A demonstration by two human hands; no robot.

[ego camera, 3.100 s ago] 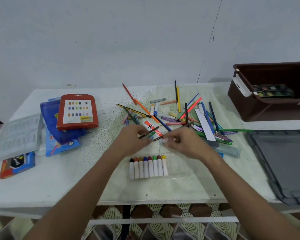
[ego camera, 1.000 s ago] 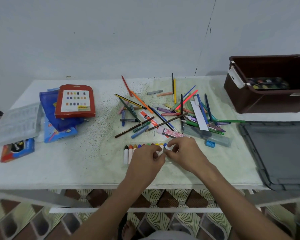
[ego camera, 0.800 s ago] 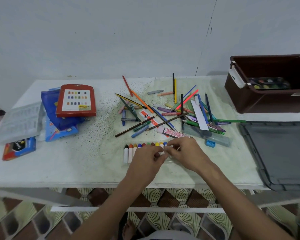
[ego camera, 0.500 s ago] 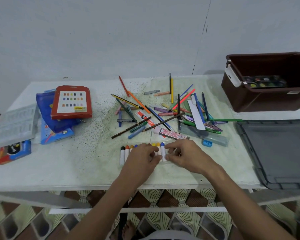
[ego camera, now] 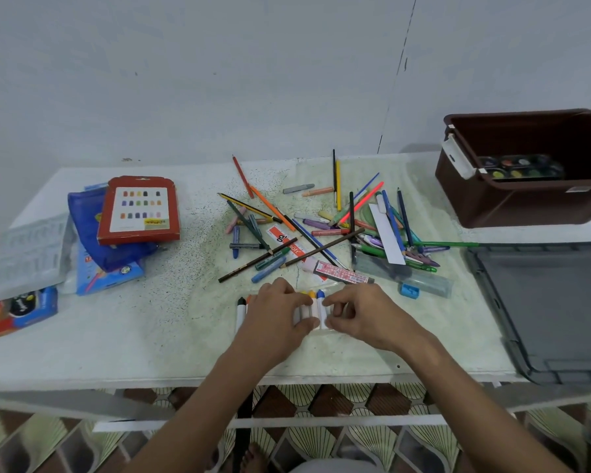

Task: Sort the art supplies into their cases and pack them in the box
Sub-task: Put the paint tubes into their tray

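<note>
A row of white-bodied crayons [ego camera: 306,307] lies in a clear plastic case [ego camera: 331,332] near the table's front edge. A black-tipped one [ego camera: 241,310] is at its left end and a blue-tipped one [ego camera: 320,302] at its right end. My left hand [ego camera: 273,319] lies over the row, fingers on top and thumb at the crayons' lower ends. My right hand [ego camera: 365,312] pinches the blue-tipped crayon's right side with curled fingers. Behind them is a loose pile of coloured pencils and crayons [ego camera: 321,227]. The brown box [ego camera: 526,206] stands at the far right.
A paint palette [ego camera: 519,167] lies inside the box, and a grey lid [ego camera: 543,308] sits in front of it. At the left are a red case [ego camera: 139,208], a blue pouch [ego camera: 86,227] and a clear tray [ego camera: 21,250]. A blue sharpener [ego camera: 409,290] lies right of my hands.
Both hands came back from the pencil pile to the crayon row. A blue-tipped crayon now sits at the row's right end, and my left hand has slid over the crayons.
</note>
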